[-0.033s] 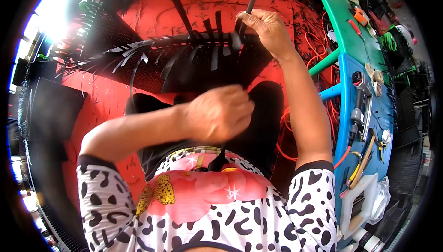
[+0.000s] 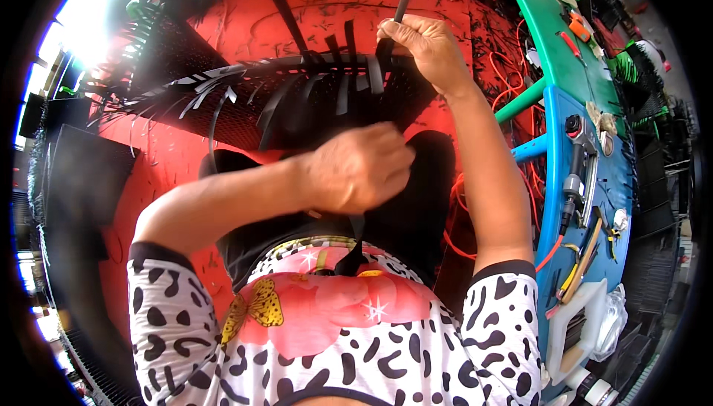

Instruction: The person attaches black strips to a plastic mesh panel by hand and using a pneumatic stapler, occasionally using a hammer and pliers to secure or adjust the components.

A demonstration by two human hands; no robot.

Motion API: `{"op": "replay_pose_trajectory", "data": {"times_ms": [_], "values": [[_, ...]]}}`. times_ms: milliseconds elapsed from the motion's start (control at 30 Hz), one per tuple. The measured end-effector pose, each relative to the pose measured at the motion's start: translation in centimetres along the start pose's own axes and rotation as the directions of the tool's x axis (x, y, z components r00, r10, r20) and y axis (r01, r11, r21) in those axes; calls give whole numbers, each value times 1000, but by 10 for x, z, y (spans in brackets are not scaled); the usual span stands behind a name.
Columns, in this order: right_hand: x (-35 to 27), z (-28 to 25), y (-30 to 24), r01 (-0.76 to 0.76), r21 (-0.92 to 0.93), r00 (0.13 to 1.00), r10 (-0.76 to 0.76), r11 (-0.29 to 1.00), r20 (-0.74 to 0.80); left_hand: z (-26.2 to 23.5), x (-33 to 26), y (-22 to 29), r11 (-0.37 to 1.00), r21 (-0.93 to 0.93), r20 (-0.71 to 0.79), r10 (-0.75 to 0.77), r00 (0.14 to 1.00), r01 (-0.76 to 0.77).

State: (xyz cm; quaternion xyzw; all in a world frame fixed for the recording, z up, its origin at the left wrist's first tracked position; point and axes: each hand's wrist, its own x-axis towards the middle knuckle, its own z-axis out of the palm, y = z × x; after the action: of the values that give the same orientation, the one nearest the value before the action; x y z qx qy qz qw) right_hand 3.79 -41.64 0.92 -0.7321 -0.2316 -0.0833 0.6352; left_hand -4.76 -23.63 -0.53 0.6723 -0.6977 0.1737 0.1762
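A black woven basket-like panel (image 2: pixel 223 120) stands before my knees, with loose flat strips sticking out along its upper edge. My right hand (image 2: pixel 427 42) pinches a flat black strip (image 2: pixel 402 6) between thumb and fingertips, at the right end of that edge. Closer to my body, my left hand (image 2: pixel 360 168) is closed in a fist above my lap, slightly blurred. Its fingertips are turned away, so whatever it grips is hidden. Several other strips (image 2: pixel 284 12) rise from the rim or curl down over its near side.
On my right stand a blue table (image 2: pixel 613 250) with a power tool (image 2: pixel 575 172) and hand tools, and a green table (image 2: pixel 546 23) beyond it. Red cable (image 2: pixel 512 72) loops beside them. Black scraps litter the red floor (image 2: pixel 252 16). A black panel (image 2: pixel 89 168) is at left.
My left hand has shifted slightly up and to the right. My right hand has moved very slightly left, keeping its pinch on the strip.
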Motion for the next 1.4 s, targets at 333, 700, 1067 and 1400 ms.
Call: {"op": "replay_pose_trajectory", "data": {"times_ms": [333, 700, 1067, 1400], "values": [[-13, 8, 10, 58, -206, 965, -108, 977, -241, -8, 9, -80, 766, 250, -57, -599, 799, 592], [-57, 52, -5, 107, -275, 907, -207, 956, -368, 4, -11, -82, 854, 0, -189, -510, 839, 520], [-84, 64, -25, 0, 196, 925, 74, 981, -372, 2, -11, -60, 833, -40, -88, -553, 829, 551], [-89, 49, -54, -76, 183, 923, 139, 980, -360, 2, -4, -62, 811, -7, -98, -583, 806, 585]]}}
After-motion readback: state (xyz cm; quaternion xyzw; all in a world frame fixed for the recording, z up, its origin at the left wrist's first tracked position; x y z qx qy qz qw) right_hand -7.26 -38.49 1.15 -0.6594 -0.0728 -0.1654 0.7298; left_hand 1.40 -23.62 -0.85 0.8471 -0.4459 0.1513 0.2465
